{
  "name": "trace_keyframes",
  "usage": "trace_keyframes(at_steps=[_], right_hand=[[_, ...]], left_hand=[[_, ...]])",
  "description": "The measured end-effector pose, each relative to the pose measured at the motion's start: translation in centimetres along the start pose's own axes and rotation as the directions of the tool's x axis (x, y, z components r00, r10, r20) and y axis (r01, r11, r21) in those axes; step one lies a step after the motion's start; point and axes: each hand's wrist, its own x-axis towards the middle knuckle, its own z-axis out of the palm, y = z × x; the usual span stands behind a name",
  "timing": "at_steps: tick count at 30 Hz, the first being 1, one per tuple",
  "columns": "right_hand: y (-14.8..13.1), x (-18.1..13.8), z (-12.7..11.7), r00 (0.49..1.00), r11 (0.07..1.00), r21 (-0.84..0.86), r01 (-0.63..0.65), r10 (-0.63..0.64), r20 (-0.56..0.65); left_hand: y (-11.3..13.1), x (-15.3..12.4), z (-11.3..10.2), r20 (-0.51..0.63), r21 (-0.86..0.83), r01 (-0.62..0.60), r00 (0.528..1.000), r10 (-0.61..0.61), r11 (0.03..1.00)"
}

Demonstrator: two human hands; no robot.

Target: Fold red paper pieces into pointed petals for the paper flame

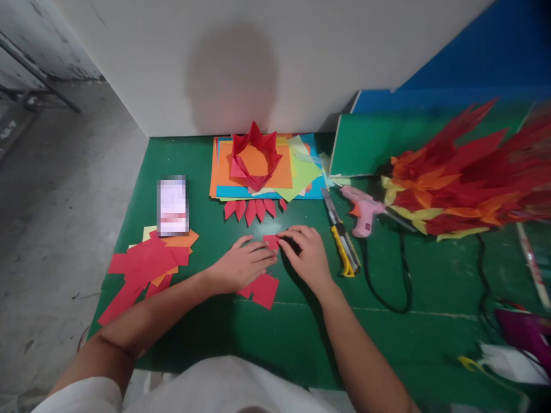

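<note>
A small piece of red paper lies on the green table between my hands. The thumb and index finger of my right hand pinch its right edge. My left hand rests beside it, fingers stretched out and their tips on or against the paper's lower left side. Under and below my left hand are more red paper pieces, partly covered by it. Just beyond my hands, several folded red paper petals lie in a row. Behind them a red folded-paper ring with pointed tips sits on stacked coloured paper.
Right of my hands lie a yellow utility knife and a pink glue gun with a black cord. A large red and orange paper bundle is farther right. At left are a phone and red paper scraps.
</note>
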Motion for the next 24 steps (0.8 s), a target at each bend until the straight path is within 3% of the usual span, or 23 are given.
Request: trace_keyframes(at_steps=[12, 24], right_hand=[[-0.92, -0.24, 0.34, 0.998, 0.993, 0.104, -0.061, 0.06, 0.006], [-0.95, -0.24, 0.51, 0.997, 0.997, 0.032, -0.074, 0.073, 0.027]], left_hand=[[0.32, -0.15, 0.23, -0.016, 0.036, 0.047, 0.999, -0.047, 0.998], [0.79, 0.08, 0.08, 0.012, 0.026, 0.099, 0.995, -0.099, 0.995]])
